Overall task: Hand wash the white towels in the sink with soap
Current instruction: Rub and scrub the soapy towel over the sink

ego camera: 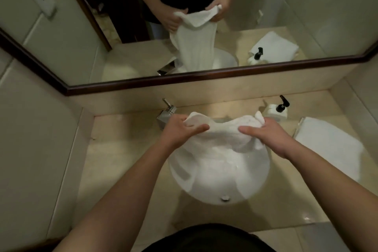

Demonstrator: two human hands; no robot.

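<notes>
Over a glossy beige counter [126, 161], both hands, left [182, 129] and right [268, 135], grip a fluffy towel [223, 129] above the round white sink [204, 194]; folded towel [327, 145] at 3 o'clock.

I stand at a beige stone worktop [131, 149] with a glossy face. Behind it a low upstand of the same stone runs under a wide mirror [81, 26] in a dark wooden frame [204, 76]. Left of the mirror the wall [30, 129] is clad in large pale tiles. The mirror shows a dark doorway and more pale tiling. The light is dim and warm.
</notes>
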